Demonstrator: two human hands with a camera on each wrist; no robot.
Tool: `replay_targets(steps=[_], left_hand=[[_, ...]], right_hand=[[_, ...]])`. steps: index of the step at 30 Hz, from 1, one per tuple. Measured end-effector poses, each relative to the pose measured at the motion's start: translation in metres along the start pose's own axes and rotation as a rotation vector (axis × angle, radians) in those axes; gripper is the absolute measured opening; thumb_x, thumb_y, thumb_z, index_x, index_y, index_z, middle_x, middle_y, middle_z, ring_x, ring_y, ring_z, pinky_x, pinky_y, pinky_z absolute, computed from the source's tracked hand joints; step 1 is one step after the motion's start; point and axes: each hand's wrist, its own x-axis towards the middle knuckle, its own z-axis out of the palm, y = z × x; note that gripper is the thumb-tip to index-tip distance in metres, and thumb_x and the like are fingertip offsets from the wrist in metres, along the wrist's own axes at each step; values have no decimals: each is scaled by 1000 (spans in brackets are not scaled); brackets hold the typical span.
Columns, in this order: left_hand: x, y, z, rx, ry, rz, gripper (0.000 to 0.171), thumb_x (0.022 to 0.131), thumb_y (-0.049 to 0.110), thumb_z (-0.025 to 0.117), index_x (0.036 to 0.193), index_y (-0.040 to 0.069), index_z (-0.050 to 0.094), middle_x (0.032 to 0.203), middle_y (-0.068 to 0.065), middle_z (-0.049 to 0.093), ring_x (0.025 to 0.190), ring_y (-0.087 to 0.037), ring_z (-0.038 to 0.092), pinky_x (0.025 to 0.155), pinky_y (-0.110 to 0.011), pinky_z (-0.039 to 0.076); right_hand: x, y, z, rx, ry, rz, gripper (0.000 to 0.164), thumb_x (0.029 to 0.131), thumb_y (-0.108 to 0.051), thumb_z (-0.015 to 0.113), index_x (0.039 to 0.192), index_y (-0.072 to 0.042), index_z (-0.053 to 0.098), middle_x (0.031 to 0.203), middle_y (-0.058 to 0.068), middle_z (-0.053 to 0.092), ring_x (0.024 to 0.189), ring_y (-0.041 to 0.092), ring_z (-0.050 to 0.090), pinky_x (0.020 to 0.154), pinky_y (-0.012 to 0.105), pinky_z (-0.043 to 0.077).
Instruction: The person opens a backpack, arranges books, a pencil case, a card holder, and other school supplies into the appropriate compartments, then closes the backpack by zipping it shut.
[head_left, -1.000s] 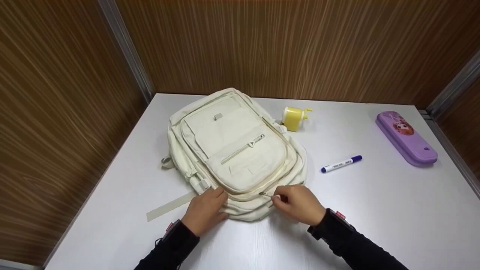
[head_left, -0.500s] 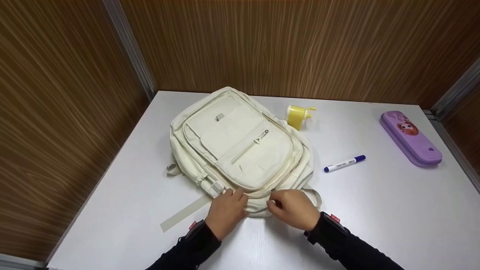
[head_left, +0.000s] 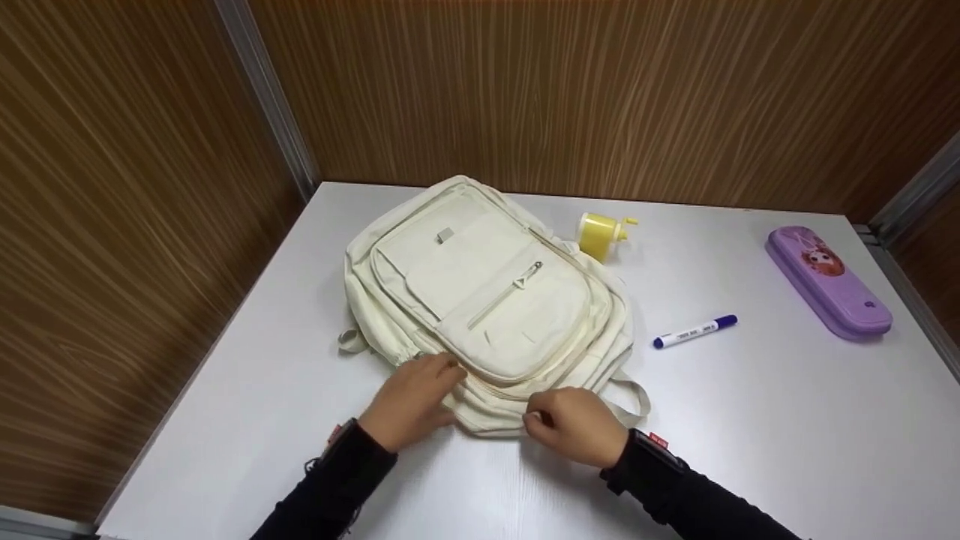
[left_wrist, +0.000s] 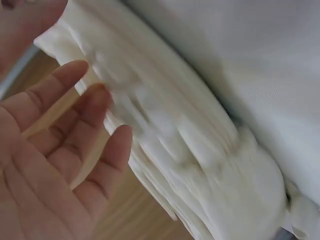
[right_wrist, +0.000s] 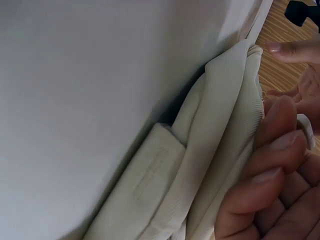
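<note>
A cream backpack [head_left: 517,315] lies front pocket up on the table, slanted. By its near left edge is my left hand [head_left: 412,401]. In the left wrist view its fingers [left_wrist: 95,165] are spread and loosely bent beside the bag's folded side, gripping nothing. My right hand [head_left: 577,426] is at the bag's near end, fingers curled in. The right wrist view shows a pale zipper pull [right_wrist: 306,131] looped out between those curled fingers [right_wrist: 270,185], pinched there; the thumb is mostly hidden. The near zipper track is partly covered by the hands.
A yellow crank pencil sharpener [head_left: 598,236] stands close to the backpack's far right side. Right of the bag lies a white marker with blue ends [head_left: 694,331]. A purple pencil case [head_left: 829,281] is at the far right. Wood-grain panels [head_left: 562,97] border the table.
My left hand comes off the backpack's near edge and moves left. My right hand, pinching the zipper pull, shifts left along the near end. The backpack has turned slightly, showing a strap loop at right.
</note>
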Motion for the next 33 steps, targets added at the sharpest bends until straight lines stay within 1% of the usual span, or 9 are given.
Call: replay_targets(steps=[2,3,6,10,14,20,24,28,33], left_hand=[[-2,-19,-6,0,14,-63,49,67,13,86,110,10,63,113,-9,62,103,-30,60,90,-46,50],[-3,-28,-8,28,32,-95,48,67,10,85,110,9,63,113,-11,62,105,-32,60,89,-48,50],[-5,-51,-8,138,106,-177,42,68,-2,81,104,6,62,105,-12,63,97,-33,63,78,-46,53],[-6,-67,0,257,205,-186,29,68,-5,78,88,4,60,86,-10,62,78,-30,63,59,-42,50],[-5,-67,5,302,238,-165,23,66,3,80,78,7,60,76,-7,60,68,-28,60,51,-40,45],[-5,-60,6,308,232,-161,22,66,14,83,79,10,65,77,-6,62,69,-27,60,52,-39,46],[-9,-56,7,312,233,-153,21,66,16,83,78,11,65,76,-5,62,68,-26,60,50,-38,47],[-12,-53,9,319,250,-138,22,65,17,84,76,12,65,75,-3,62,66,-24,58,48,-35,46],[-14,-49,9,322,271,-124,23,64,17,83,71,13,62,73,-2,59,63,-22,54,46,-32,44]], right_hand=[[-3,2,-2,5,3,9,17,85,-15,64,68,-19,60,57,-14,45,53,-2,37,53,18,34],[-4,2,-3,7,5,14,17,85,-15,64,69,-19,60,57,-14,45,54,-2,37,54,18,34],[-5,3,-7,15,10,29,14,84,-15,64,71,-18,62,59,-14,47,55,-2,39,56,19,36],[-6,0,-9,20,12,31,13,85,-14,64,72,-17,64,59,-14,48,55,-2,39,56,19,36],[-4,-4,-9,8,14,29,16,85,-15,64,70,-18,62,58,-14,44,54,-2,37,54,18,34],[9,-16,-4,-56,56,4,22,85,-16,63,65,-18,57,56,-14,41,52,0,35,51,19,31],[17,-24,2,-121,84,-16,29,85,-18,63,59,-19,49,53,-16,34,48,1,30,49,20,27],[21,-29,8,-172,79,-32,36,84,-19,64,56,-19,42,52,-17,26,47,0,26,47,20,23],[28,-34,14,-160,69,-15,40,85,-19,63,55,-20,37,52,-16,25,46,1,26,46,20,23]])
